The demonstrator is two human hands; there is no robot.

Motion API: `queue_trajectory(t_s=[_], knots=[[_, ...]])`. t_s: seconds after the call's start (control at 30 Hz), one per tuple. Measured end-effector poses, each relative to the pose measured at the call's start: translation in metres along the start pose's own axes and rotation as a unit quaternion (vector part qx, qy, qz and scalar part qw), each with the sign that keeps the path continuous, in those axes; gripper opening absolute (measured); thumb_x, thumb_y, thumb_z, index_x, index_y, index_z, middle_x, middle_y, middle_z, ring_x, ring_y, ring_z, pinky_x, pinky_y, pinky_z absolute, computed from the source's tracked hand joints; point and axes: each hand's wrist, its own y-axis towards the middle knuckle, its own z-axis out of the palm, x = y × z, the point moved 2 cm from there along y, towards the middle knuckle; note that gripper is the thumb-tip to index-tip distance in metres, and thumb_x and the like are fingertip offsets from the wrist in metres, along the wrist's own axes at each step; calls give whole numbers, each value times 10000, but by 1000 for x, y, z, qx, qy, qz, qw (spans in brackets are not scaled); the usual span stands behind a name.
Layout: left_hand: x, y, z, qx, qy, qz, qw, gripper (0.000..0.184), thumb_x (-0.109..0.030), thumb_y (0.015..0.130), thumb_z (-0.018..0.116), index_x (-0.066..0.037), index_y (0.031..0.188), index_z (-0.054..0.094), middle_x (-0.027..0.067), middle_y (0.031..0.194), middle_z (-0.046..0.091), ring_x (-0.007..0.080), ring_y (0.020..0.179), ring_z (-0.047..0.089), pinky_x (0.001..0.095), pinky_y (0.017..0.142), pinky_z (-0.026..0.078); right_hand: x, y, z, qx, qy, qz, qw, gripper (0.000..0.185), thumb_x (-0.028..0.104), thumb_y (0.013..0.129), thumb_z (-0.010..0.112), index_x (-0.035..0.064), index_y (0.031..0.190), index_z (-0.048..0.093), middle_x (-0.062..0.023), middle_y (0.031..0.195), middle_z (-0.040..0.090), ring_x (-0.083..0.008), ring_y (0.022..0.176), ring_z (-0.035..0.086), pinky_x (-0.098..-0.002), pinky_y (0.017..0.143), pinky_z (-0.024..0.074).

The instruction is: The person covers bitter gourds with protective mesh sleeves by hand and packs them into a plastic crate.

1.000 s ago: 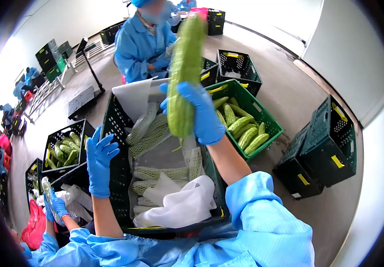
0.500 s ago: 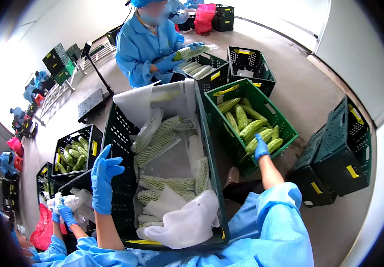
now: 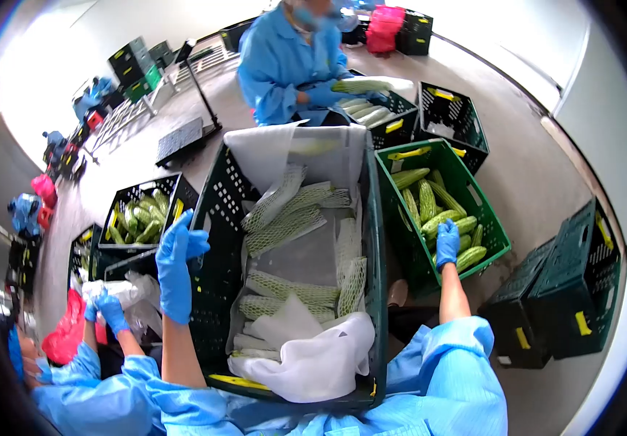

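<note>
My right hand (image 3: 447,245), in a blue glove, reaches into the green crate (image 3: 499,234) at the right and rests on the bitter melons (image 3: 427,200) there; its fingers are partly hidden, so a grip cannot be made out. Raised over the left wall of the large dark crate (image 3: 376,291), my left hand (image 3: 176,267) holds nothing, its fingers apart. Inside that crate lie several net-sleeved melons (image 3: 291,291) on a pale liner (image 3: 255,149). A crumpled white cloth-like sheet (image 3: 320,363) covers some of them near the front.
Across from me, a person (image 3: 284,65) in blue holds a sleeved melon (image 3: 371,85) above a crate. Another person's gloved hands (image 3: 112,311) handle white material at the lower left. Dark crates (image 3: 568,291) stand at the right; a platform scale (image 3: 182,139) is behind left.
The melon in my right hand has gone from view, and that hand has moved down into the green crate. My left hand stays raised. The view has shifted, with the crates now further right.
</note>
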Motion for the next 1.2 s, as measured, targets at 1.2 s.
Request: queue_trajectory(t_s=[1.2], knots=[[62,22,-46,16,389,-104,915,412,-410,912,501,-50,1006,677,207,1038,671,387,990,629,464,876,489,433,-316,53,607,-84,-346,710,295,171,949,597,34,1205,649,-133,1221,642,-221,1143,604,-345,987,459]])
